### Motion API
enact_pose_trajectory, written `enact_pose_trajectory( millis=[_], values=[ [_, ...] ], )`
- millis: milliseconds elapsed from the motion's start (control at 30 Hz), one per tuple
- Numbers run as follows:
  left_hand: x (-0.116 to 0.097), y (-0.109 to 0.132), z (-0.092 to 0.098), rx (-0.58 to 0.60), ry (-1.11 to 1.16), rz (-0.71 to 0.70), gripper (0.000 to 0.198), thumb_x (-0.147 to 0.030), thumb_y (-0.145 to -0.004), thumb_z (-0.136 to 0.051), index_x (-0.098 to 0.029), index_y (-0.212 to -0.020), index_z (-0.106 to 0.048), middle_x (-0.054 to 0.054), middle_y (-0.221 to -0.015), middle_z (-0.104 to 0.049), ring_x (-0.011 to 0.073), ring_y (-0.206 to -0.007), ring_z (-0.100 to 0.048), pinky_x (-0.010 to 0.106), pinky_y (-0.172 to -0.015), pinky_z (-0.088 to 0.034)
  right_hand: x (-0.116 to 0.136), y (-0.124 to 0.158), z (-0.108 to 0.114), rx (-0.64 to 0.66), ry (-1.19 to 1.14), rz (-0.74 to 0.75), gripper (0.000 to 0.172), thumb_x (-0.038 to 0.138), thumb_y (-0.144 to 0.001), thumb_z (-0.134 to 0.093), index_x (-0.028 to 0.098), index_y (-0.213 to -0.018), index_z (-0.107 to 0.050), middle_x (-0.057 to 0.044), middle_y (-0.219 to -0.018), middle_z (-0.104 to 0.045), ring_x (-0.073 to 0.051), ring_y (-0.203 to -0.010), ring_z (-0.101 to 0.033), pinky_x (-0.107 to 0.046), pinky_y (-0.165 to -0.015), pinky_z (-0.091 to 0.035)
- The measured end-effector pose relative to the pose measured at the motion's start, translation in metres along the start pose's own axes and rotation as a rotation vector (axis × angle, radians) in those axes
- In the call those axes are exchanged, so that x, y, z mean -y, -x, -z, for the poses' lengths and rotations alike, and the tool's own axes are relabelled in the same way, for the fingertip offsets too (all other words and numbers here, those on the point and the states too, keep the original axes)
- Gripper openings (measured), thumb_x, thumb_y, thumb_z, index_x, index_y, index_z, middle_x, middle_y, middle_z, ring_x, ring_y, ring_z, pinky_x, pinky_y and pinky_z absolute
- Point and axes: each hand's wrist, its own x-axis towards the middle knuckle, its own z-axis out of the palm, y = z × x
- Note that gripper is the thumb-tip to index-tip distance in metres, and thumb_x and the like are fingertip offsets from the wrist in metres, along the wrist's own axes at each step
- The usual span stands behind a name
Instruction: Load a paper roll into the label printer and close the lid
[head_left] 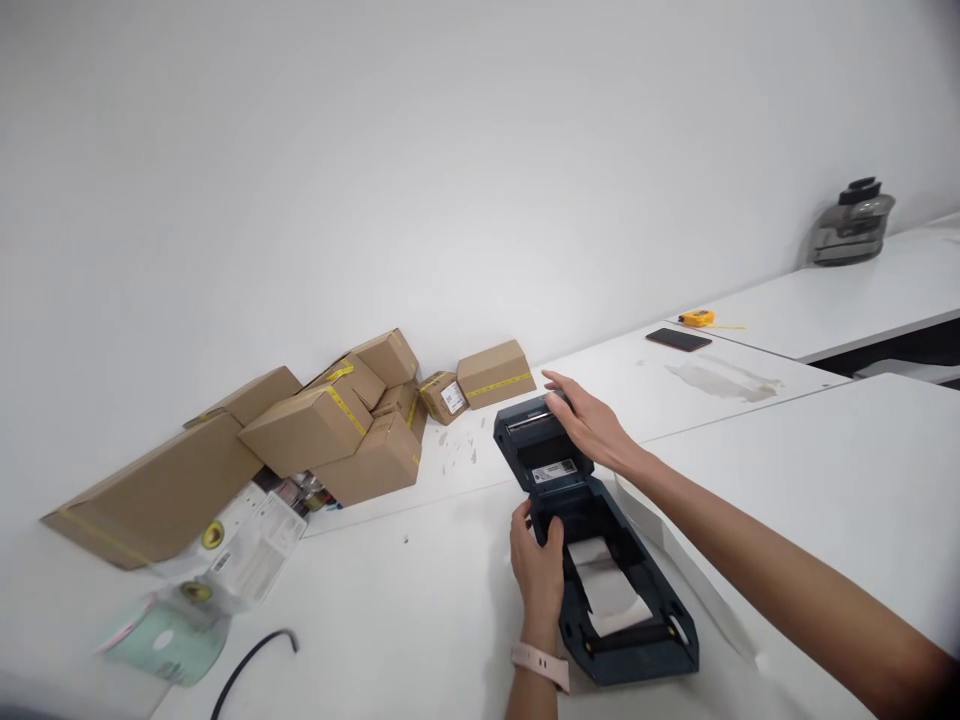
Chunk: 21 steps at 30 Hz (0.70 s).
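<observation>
A dark blue-grey label printer [652,560] lies on the white table with its lid [525,445] hinged open. Inside its base is a piece of white paper [611,590], and a small white sticker [553,471] shows inside the lid. My left hand [540,560] grips the printer's left edge near the hinge, thumb over the rim, a pink band on the wrist. At the lid's far end, my right hand [585,415] holds the edge, thumb on the inner side and fingers stretched behind.
Several cardboard boxes [307,430] are piled against the wall, left. Nearby are clear plastic packaging [255,550], a mint-green container [161,640] and a black cable [251,655]. A phone [679,340], yellow tape measure [697,318] and grey jug [853,225] stand right.
</observation>
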Motion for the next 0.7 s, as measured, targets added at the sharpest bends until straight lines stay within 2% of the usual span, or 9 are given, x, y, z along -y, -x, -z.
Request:
enact_pose_trajectory(
  millis=[133,267,367,433,467,500,567,633,700],
  values=[
    [-0.008,-0.002,0.001,-0.003,-0.095,-0.006,0.045,-0.037,-0.081,-0.060,-0.019,-0.122,-0.055,0.010,-0.125,-0.064,0.0240,-0.111,-0.059,0.033,-0.094,-0.044,-0.016,-0.026,-0.002,0.071,-0.035,-0.041,0.056,0.054,-0.099,-0.032,0.025,-0.146,-0.039,-0.011,-0.139,-0.058,-0.029,-0.122,-0.059,-0.048,-0.101,-0.046],
    [-0.008,-0.002,0.000,-0.009,-0.151,-0.003,0.044,-0.037,-0.084,-0.057,-0.019,-0.123,-0.053,0.011,-0.128,-0.062,0.0246,-0.114,-0.058,0.034,-0.093,-0.044,-0.019,-0.036,-0.002,0.040,-0.016,-0.009,0.054,0.054,-0.097,-0.037,0.023,-0.140,-0.047,-0.011,-0.136,-0.060,-0.029,-0.121,-0.059,-0.046,-0.099,-0.048],
    [-0.008,0.000,0.000,-0.013,-0.172,-0.005,0.043,-0.036,-0.085,-0.055,-0.019,-0.124,-0.052,0.010,-0.128,-0.062,0.0244,-0.114,-0.058,0.034,-0.093,-0.044,-0.014,-0.016,0.001,-0.093,0.003,0.041,0.049,0.050,-0.097,-0.038,0.020,-0.135,-0.048,-0.013,-0.136,-0.057,-0.029,-0.126,-0.052,-0.047,-0.105,-0.042],
    [-0.008,0.000,-0.001,-0.018,-0.180,-0.010,0.041,-0.035,-0.085,-0.055,-0.020,-0.123,-0.053,0.009,-0.127,-0.063,0.0243,-0.115,-0.058,0.034,-0.094,-0.044,-0.012,0.012,0.003,-0.144,0.038,0.108,0.038,0.042,-0.099,-0.034,0.019,-0.119,-0.057,-0.013,-0.123,-0.063,-0.027,-0.118,-0.056,-0.043,-0.102,-0.043],
    [-0.008,0.001,-0.001,-0.020,-0.183,-0.013,0.041,-0.035,-0.085,-0.056,-0.020,-0.123,-0.053,0.009,-0.127,-0.064,0.0243,-0.115,-0.058,0.034,-0.094,-0.043,-0.014,0.028,0.003,-0.108,0.090,0.160,0.035,0.037,-0.100,-0.032,0.020,-0.108,-0.061,-0.013,-0.111,-0.067,-0.025,-0.108,-0.060,-0.040,-0.096,-0.046],
    [-0.008,0.001,-0.001,-0.021,-0.186,-0.015,0.040,-0.035,-0.085,-0.056,-0.021,-0.122,-0.054,0.009,-0.127,-0.064,0.0244,-0.116,-0.058,0.034,-0.094,-0.043,-0.016,0.043,0.002,0.022,0.170,0.216,0.034,0.033,-0.100,-0.031,0.020,-0.100,-0.063,-0.011,-0.101,-0.069,-0.024,-0.098,-0.062,-0.037,-0.089,-0.048],
    [-0.008,0.000,-0.001,-0.022,-0.191,-0.018,0.040,-0.035,-0.085,-0.056,-0.021,-0.123,-0.054,0.009,-0.129,-0.063,0.0250,-0.117,-0.058,0.034,-0.094,-0.043,-0.025,0.069,-0.004,0.365,0.341,0.290,0.034,0.023,-0.099,-0.032,0.020,-0.094,-0.065,-0.009,-0.093,-0.071,-0.021,-0.087,-0.064,-0.034,-0.080,-0.049],
    [-0.008,-0.001,-0.001,-0.020,-0.199,-0.014,0.042,-0.037,-0.085,-0.057,-0.022,-0.124,-0.053,0.009,-0.132,-0.062,0.0259,-0.119,-0.057,0.035,-0.094,-0.043,-0.035,0.085,-0.015,0.621,0.444,0.324,0.031,0.014,-0.093,-0.039,0.019,-0.088,-0.069,-0.009,-0.088,-0.073,-0.022,-0.086,-0.066,-0.035,-0.082,-0.048],
    [-0.008,-0.001,-0.001,-0.014,-0.206,-0.002,0.044,-0.039,-0.084,-0.057,-0.023,-0.124,-0.053,0.009,-0.132,-0.062,0.0268,-0.118,-0.058,0.036,-0.093,-0.043,-0.044,0.091,-0.030,0.738,0.490,0.350,0.025,0.007,-0.082,-0.050,0.017,-0.079,-0.072,-0.011,-0.082,-0.075,-0.026,-0.089,-0.068,-0.041,-0.093,-0.044]
  ],
)
